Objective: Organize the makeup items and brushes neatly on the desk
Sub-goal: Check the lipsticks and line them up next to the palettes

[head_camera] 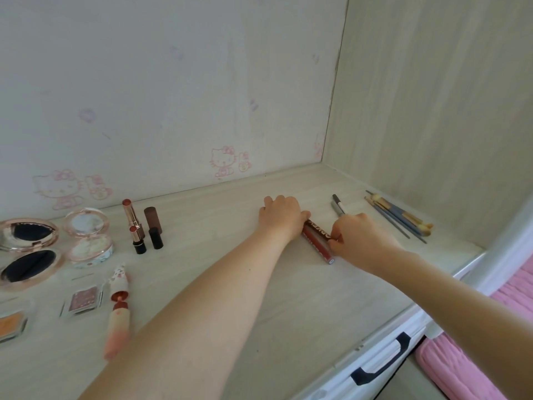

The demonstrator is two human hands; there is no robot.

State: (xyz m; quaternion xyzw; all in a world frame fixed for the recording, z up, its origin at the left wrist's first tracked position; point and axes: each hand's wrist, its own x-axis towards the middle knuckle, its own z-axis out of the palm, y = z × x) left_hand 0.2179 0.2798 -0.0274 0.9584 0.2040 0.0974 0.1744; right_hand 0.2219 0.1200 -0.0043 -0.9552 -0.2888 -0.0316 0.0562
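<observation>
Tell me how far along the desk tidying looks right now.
Partway. Done: brushes laid together by the right wall, lipsticks standing grouped. In hand: left hand and right hand line up two dark red tubes. Left: the compacts and eyeshadow pan still lie scattered on the left.

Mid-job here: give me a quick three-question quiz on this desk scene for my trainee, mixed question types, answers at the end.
1. True or false: the makeup brushes lie at the desk's right end, beside the side wall.
2. Multiple choice: what are both hands on? A) the round compacts B) the dark red tubes C) the brushes
3. Short answer: are the two lipsticks near the back wall capped or uncapped?

Key
1. True.
2. B: the left hand holds the far ends of the dark red tubes; the right hand pinches the near end of one.
3. Uncapped; both stand upright with their caps standing beside them.
</observation>
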